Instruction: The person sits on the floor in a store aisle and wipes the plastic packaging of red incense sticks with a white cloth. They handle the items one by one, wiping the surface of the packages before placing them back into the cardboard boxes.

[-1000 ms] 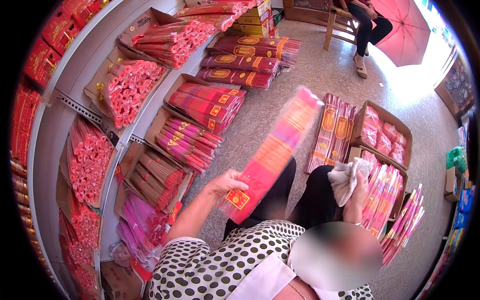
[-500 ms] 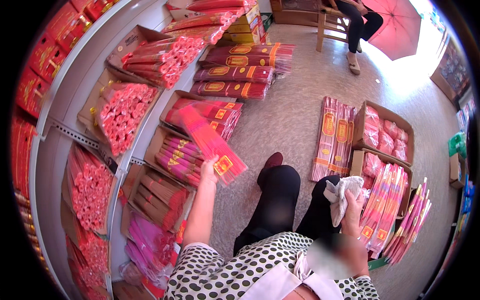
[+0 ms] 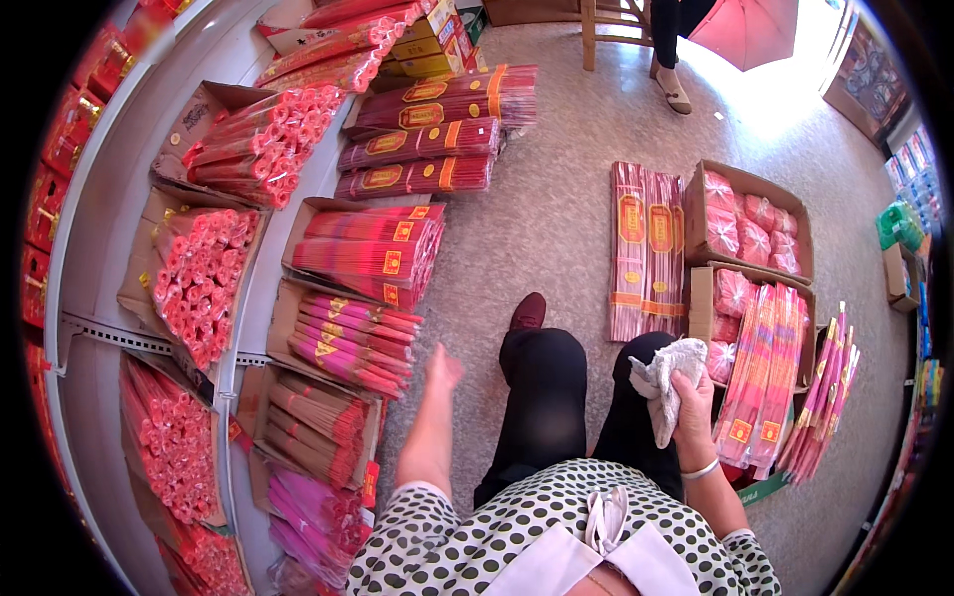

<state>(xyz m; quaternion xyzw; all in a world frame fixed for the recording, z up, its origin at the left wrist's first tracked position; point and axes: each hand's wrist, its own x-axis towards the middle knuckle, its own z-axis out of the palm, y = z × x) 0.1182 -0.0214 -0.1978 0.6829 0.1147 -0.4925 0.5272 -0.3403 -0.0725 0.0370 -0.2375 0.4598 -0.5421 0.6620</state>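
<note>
Has freed left hand (image 3: 443,369) of one pack since the earlier frame; cannot pick it out among similar red packs (image 3: 363,253) boxed at left, nor tell blurred left grip, near pink-purple bundles (image 3: 356,345). Grips whitish cloth (image 3: 664,385) in right hand (image 3: 694,409).

Worn are a dotted white blouse (image 3: 467,541), black trousers (image 3: 547,387) and 1 white bracelet (image 3: 701,471).

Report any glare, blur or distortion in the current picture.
Head view: glare whites out floor by the pink umbrella; same view: the grey shelf bows along the left; same view: the left hand looks slightly soft, the right hand and whitish cloth sharper.
</note>
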